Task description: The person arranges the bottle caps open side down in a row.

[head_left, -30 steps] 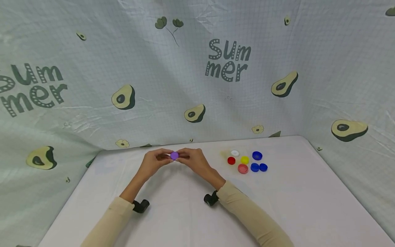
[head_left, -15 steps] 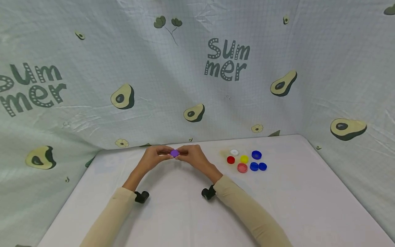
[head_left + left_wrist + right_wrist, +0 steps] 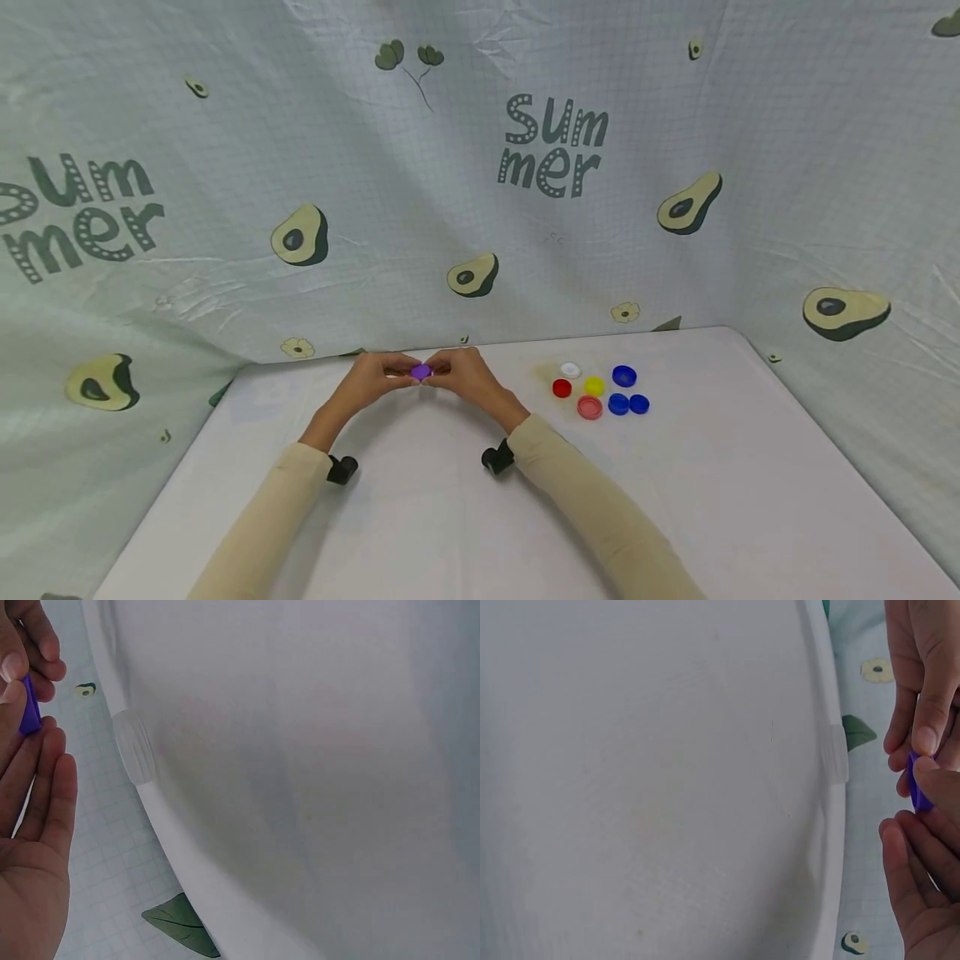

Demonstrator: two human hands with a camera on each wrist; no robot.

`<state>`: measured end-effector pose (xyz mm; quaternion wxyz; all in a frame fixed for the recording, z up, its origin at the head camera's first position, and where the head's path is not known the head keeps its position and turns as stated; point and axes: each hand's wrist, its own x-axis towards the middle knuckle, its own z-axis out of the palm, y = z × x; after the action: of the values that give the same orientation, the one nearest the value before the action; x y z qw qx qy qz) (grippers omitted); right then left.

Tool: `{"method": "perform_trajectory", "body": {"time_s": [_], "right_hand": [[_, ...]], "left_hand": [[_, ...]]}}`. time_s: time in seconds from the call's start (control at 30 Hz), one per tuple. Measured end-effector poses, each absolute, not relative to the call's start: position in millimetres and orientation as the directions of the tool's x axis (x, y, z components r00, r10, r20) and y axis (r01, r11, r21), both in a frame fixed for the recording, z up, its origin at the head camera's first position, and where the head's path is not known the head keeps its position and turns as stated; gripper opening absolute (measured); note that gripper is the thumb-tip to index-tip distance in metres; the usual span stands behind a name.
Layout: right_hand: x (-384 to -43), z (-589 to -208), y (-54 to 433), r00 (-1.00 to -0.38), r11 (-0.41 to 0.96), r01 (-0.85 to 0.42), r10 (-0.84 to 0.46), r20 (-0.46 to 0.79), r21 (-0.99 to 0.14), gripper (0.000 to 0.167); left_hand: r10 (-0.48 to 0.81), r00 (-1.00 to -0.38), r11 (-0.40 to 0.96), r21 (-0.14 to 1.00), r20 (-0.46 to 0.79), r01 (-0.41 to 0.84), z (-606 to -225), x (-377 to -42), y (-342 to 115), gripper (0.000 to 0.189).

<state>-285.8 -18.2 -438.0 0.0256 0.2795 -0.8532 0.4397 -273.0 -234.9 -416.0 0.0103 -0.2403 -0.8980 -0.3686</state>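
Observation:
A small purple bottle cap (image 3: 421, 372) is held up between both hands near the table's far edge. My left hand (image 3: 371, 377) pinches its left side between thumb and fingers. From the other side my right hand (image 3: 467, 373) pinches it the same way, so the fingertips nearly meet. In the left wrist view the cap (image 3: 31, 712) appears edge-on, with thumbs covering part of it. The right wrist view shows the cap (image 3: 918, 787) tilted between the thumbs, its lower end by the right fingers.
Right of the hands, several loose caps lie on the white table (image 3: 450, 517): a white cap (image 3: 570, 370), a red cap (image 3: 562, 388), a yellow cap (image 3: 594, 386), a pinkish-red cap (image 3: 589, 407) and blue ones (image 3: 624, 376). A printed cloth (image 3: 405, 183) hangs behind the table.
Both hands have risen slightly in the head view with the purple cap, and the right forearm has shifted left. The cap's face has tipped a little. The loose caps stay put.

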Motion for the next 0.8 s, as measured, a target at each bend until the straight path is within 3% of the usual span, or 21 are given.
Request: {"method": "perform_trajectory", "body": {"time_s": [0.27,0.8], "right_hand": [[-294.9,-441.5,-18.8,-0.847,0.512,-0.494,-0.464,0.258,-0.703,0.024],[-305.1,-448.6,-20.7,-0.849,0.553,-0.489,-0.480,0.222,-0.675,0.021]], "left_hand": [[0.468,-0.867,0.622,0.633,0.173,0.462,-417.7,-280.7,-232.2,0.029],[0.438,-0.889,0.623,0.669,0.131,0.405,-422.2,-287.6,-229.1,0.029]]}}
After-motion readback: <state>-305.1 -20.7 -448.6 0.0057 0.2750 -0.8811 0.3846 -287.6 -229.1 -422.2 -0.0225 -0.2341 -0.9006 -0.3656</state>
